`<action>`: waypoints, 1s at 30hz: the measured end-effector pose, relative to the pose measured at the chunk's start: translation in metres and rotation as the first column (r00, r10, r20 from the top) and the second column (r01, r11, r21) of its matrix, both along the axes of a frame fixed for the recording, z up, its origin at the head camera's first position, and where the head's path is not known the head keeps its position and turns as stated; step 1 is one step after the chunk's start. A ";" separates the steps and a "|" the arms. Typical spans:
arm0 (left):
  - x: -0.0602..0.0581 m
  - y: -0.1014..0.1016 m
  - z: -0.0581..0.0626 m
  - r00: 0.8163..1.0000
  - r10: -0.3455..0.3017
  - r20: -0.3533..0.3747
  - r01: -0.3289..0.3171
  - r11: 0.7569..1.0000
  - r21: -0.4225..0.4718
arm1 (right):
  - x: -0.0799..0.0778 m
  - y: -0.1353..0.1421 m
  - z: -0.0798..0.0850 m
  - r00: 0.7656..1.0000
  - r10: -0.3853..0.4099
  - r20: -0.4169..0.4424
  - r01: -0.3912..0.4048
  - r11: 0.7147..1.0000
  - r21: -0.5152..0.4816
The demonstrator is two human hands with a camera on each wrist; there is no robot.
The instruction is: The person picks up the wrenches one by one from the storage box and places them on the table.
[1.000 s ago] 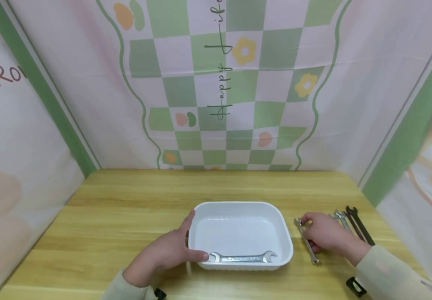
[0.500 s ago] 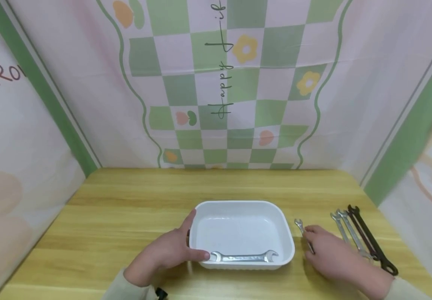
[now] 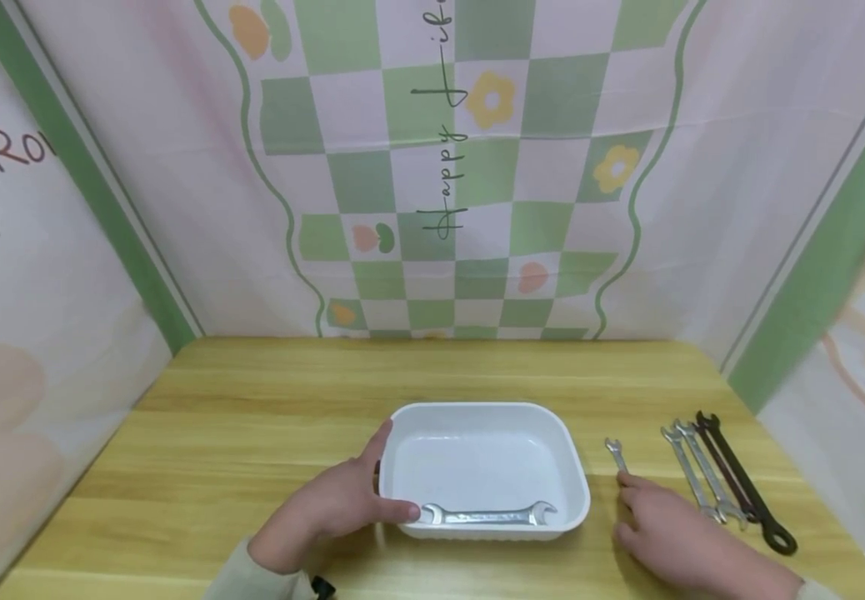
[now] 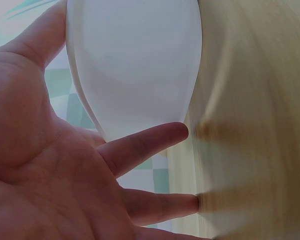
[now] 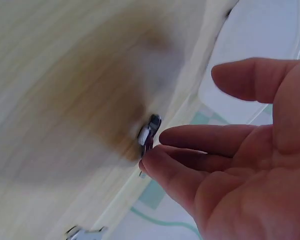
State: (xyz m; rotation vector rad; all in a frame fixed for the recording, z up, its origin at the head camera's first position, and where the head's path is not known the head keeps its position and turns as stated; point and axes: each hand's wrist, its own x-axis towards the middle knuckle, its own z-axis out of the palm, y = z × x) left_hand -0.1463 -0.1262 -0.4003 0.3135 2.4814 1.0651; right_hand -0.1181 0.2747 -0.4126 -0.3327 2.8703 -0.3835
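Observation:
In the head view, my left hand (image 3: 338,504) braces the left end of a white rectangular dish (image 3: 477,409), with its thumb at the near-left rim. The left wrist view shows straight, spread fingers beside the dish wall (image 4: 135,65). Inside, along the near side, lies a silver open-end wrench (image 3: 485,517). To the right of the dish, my right hand (image 3: 668,529) reaches over a small wrench (image 3: 616,452), covering most of it. The right wrist view has these fingertips right at the small wrench (image 5: 149,131), while the thumb stands well apart from the fingers.
Several wrenches lie side by side at the right of the wooden table (image 3: 275,417): silver ones (image 3: 691,471) and dark ones, the outermost a black wrench (image 3: 751,487). Patterned cloth (image 3: 477,167) hangs behind the table and on both sides.
My right hand has drawn toward the table's front and slightly right, off its earlier hold around the small wrench. That wrench has shifted slightly right. My left hand and the dish stay put.

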 end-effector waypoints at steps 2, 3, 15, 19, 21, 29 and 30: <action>0.000 0.000 0.000 1.000 -0.001 -0.002 0.001 1.000 0.001 | -0.002 0.005 -0.001 1.000 -0.008 -0.026 0.009 1.000 0.014; 0.000 0.000 0.000 1.000 -0.002 -0.006 0.002 1.000 0.003 | -0.003 0.007 -0.002 0.999 -0.012 -0.039 0.013 1.000 0.020; 0.000 0.000 0.000 1.000 -0.003 -0.009 0.003 1.000 -0.010 | -0.014 0.041 -0.007 0.994 0.031 -0.101 -0.024 0.997 0.078; -0.001 0.000 0.000 1.000 -0.002 -0.003 0.002 1.000 -0.015 | -0.015 0.048 -0.008 0.988 0.043 -0.148 -0.029 0.995 0.096; -0.002 0.000 -0.001 1.000 -0.004 -0.004 0.004 1.000 -0.017 | -0.016 0.050 -0.009 0.986 0.045 -0.163 -0.028 0.994 0.105; -0.002 0.000 -0.001 1.000 -0.005 -0.002 0.005 1.000 -0.019 | -0.016 0.057 -0.013 0.977 0.059 -0.206 -0.035 0.992 0.119; -0.002 0.000 0.000 1.000 -0.004 0.000 0.004 1.000 -0.018 | -0.016 0.057 -0.014 0.976 0.060 -0.208 -0.035 0.992 0.120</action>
